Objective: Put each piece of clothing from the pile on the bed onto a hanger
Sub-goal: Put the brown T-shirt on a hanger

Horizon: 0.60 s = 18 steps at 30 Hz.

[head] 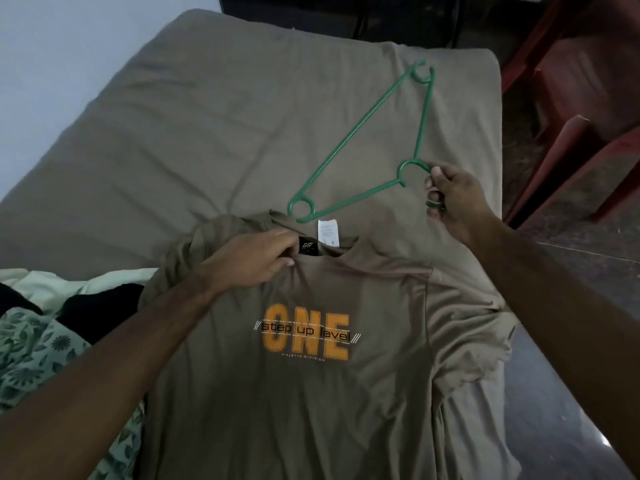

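Head view, looking down along both forearms onto the bed [207, 116], covered in an olive-brown sheet. T-shirt [311, 393] of nearly the same colour lies face up on the near half of the bed, orange "ONE" print on the chest, collar pointing away. White label [328, 231] stands up at the back of the neck opening.

Left hand [258, 259] grips the collar at its left side, fingers curled into the neck opening, thumb on the front of the fabric.

Right hand [450, 194] pinches the hook of a green hanger [363, 133] between thumb and fingertips, other fingers curled in. Hanger points away across the bed; one rounded corner is just beyond the collar, the other lies far out toward the far right edge.

Far half of the bed is bare sheet, wrinkled. Shirt's right sleeve bunches at the bed's right edge, dark floor [571, 258] beyond it. Red plastic chairs [571, 116] stand near the far right corner. At lower left, touching the shirt's side, a pile of clothes [45, 341]: pale green, black, and a leaf-patterned piece. Pale wall [52, 46] along the left side.
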### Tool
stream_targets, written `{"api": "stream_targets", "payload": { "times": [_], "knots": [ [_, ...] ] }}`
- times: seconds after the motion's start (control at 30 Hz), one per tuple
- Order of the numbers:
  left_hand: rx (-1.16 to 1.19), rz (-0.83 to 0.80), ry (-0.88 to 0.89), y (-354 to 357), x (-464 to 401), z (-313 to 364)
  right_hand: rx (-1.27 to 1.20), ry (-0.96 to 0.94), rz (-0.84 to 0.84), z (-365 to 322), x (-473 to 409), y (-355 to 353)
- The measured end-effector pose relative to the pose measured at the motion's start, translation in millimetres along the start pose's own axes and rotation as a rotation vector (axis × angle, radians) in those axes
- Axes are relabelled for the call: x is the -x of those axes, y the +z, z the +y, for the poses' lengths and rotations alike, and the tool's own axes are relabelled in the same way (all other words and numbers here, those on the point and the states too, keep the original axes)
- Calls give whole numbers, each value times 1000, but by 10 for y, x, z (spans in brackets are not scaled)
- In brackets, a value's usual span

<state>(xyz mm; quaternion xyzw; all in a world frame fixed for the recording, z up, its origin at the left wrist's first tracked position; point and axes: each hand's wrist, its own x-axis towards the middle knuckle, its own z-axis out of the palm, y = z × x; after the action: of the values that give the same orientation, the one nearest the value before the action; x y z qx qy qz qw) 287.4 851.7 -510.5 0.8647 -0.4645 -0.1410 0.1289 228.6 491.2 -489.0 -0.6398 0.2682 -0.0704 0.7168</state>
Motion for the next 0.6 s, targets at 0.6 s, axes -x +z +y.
{"api": "stream_targets", "payload": {
  "times": [0.6],
  "knots": [
    [-244, 171, 101, -263, 463, -331, 1101, -254, -936, -590, -361, 457]
  ]
}}
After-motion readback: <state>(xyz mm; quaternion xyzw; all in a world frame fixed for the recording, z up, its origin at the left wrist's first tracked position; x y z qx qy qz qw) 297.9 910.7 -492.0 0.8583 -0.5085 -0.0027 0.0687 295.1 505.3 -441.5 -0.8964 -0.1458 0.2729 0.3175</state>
